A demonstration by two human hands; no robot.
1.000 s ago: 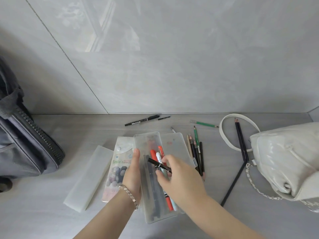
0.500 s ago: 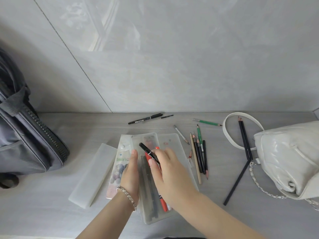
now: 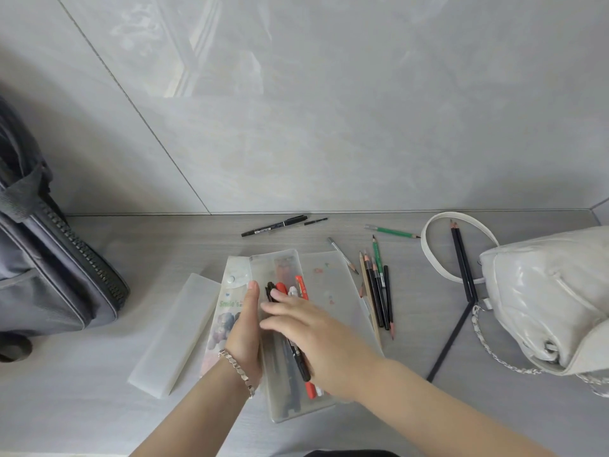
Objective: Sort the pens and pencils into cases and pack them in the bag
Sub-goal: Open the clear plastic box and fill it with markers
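light: soft, even daylight | glare: wall (image 3: 204,70) reflection | edges: wide-angle bowing | focus: sharp

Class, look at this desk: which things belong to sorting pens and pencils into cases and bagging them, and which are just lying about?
For the job: open clear case, pens in it, loose pencils, black marker, printed pouch, frosted case, grey backpack.
Lying about: white handbag, though which bag gets packed is not shown.
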